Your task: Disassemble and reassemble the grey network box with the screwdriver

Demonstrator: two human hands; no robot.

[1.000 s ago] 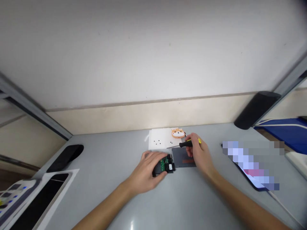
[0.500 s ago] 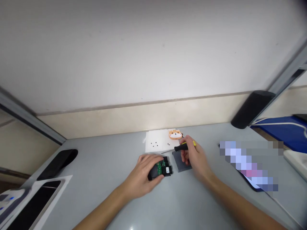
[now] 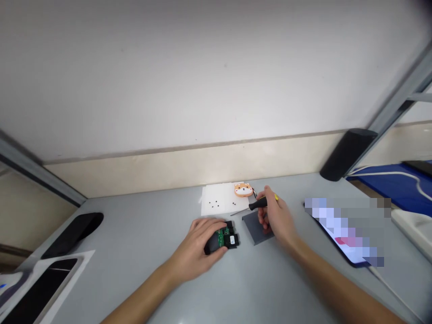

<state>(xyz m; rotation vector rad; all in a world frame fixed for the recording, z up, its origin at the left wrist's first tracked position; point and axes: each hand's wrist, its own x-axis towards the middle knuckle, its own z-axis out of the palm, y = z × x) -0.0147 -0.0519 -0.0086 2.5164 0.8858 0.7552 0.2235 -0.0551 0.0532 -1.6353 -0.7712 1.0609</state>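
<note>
My left hand (image 3: 204,240) is closed around a black device (image 3: 232,241) with a bare green circuit board (image 3: 221,237), holding it against the table. A screwdriver (image 3: 258,204) with a black and yellow handle is gripped in my right hand (image 3: 275,218). Its thin shaft points left, the tip above the device's far edge and apart from it. Below my right hand lies a dark grey flat cover (image 3: 254,229), partly hidden by the fingers; I cannot tell whether they touch it. Several tiny dark screws (image 3: 213,204) lie on a white sheet (image 3: 222,193) behind the device.
A dog-face case (image 3: 243,190) sits on the sheet's right end. At right lies a lit phone (image 3: 337,238) with a white cable (image 3: 391,288); a black cylinder (image 3: 347,155) stands behind it. To the left are a black case (image 3: 72,231) and a dark-screened device (image 3: 43,290). A wall closes the back.
The whole view has shifted slightly. My right hand and the screwdriver have moved a little right, away from the device. The grey cover has turned slightly. My left hand keeps its hold.
</note>
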